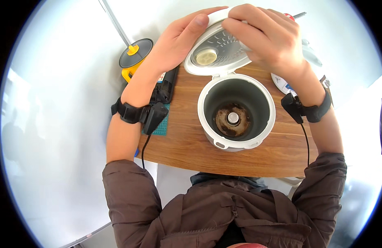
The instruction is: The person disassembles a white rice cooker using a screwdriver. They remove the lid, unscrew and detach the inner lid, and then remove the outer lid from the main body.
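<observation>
A white rice cooker [202, 111] stands on the wooden table with its lid [236, 66] raised on the far hinge. Down inside its grey well, a brown-stained heating plate [222, 120] surrounds a round silvery button [232, 118]. My left hand [180, 37] grips the lid's left edge, thumb at the rim and fingers mostly hidden behind. My right hand [269, 35] has its fingers curled over the lid's upper right part; its fingertips are partly hidden. The lid's underside shows a dimpled metal plate and a pale round vent piece [206, 57].
Left of the cooker are a black device [169, 84] and a green cutting mat [161, 124]. Beyond them stands a yellow container with a dark round lid [136, 53]. A white rounded object [278, 82] sits behind my right wrist. Cables hang from both wrist-worn devices.
</observation>
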Demonstrator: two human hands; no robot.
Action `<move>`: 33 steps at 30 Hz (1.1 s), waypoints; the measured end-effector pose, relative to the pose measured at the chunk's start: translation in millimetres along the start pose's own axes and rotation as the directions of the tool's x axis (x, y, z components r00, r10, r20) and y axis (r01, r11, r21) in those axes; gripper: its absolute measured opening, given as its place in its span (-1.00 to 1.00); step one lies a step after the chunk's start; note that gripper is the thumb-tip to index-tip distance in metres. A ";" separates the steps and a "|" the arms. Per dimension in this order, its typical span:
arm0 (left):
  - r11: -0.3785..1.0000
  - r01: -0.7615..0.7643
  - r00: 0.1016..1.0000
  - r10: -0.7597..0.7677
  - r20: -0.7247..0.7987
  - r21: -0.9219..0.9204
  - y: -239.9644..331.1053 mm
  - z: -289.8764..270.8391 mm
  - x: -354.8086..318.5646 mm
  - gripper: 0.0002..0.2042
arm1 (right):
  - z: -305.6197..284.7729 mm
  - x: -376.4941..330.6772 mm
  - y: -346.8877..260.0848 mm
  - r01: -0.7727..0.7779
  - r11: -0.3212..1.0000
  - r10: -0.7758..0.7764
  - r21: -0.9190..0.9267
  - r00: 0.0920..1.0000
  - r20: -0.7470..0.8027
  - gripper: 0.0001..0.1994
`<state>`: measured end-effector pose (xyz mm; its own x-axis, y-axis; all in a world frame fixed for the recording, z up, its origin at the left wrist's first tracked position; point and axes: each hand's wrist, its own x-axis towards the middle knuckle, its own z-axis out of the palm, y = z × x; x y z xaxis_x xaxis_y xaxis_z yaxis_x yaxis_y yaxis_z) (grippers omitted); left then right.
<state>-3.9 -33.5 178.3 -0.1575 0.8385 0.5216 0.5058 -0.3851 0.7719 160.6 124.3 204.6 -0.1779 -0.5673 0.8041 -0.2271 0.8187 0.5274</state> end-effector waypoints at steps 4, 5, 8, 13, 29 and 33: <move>0.998 -0.049 0.999 0.049 0.016 0.034 -1.4 0.2 0.5 -0.48 | -1.5 0.2 2.3 0.050 0.998 -0.051 -0.026 0.997 -0.057 -0.80; 0.997 -0.068 0.997 0.067 0.023 0.034 -2.2 0.3 0.5 -0.49 | -2.6 1.5 0.4 0.047 0.999 -0.049 -0.027 0.997 -0.055 -0.80; 0.995 -0.069 0.997 0.068 0.023 0.067 0.3 -0.4 -1.5 -0.49 | -6.0 4.0 -2.6 0.029 0.999 -0.030 -0.027 0.999 -0.029 -0.79; 0.999 -0.017 1.000 0.016 -0.021 -0.037 6.5 9.6 -0.8 -0.57 | -12.1 0.3 -3.5 -0.008 1.000 0.008 -0.003 0.999 0.048 -0.78; 0.989 -0.093 0.994 0.099 -0.042 0.113 -19.5 -19.3 8.4 -0.38 | -26.8 -113.4 7.8 -0.901 0.022 0.863 0.433 0.236 0.447 -0.60; 0.960 -0.102 0.978 0.145 -0.149 0.261 -7.6 -8.1 26.7 -0.49 | -30.0 -121.9 7.0 -0.879 -0.031 0.901 0.476 0.181 0.394 -0.58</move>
<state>-18.8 -11.3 189.3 -0.2074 0.7071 0.6760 0.7230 -0.3548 0.5929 209.4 201.8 118.4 -0.6137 0.6003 0.5129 -0.2919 0.4311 -0.8538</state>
